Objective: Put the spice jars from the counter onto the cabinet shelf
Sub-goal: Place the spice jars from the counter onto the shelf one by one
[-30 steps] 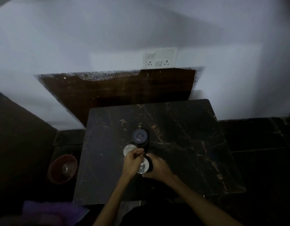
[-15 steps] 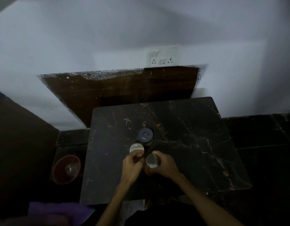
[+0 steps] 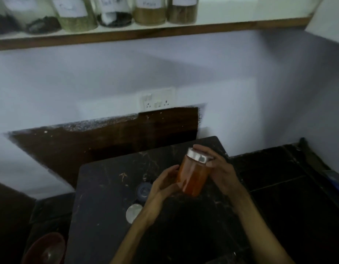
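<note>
While the fingers (image 3: 201, 149) of the right hand (image 3: 220, 168) curl around the lid, the left hand (image 3: 165, 183) cups the side of the orange spice jar (image 3: 192, 178), tilted above the desk (image 3: 107, 197). Judged step: carrying. Next, a lift to the shelf (image 3: 165, 31), into the gap right of the labelled jars (image 3: 149, 14). Two jars (image 3: 144, 190) remain on the desk. White wall, socket plate (image 3: 158, 101).
</note>
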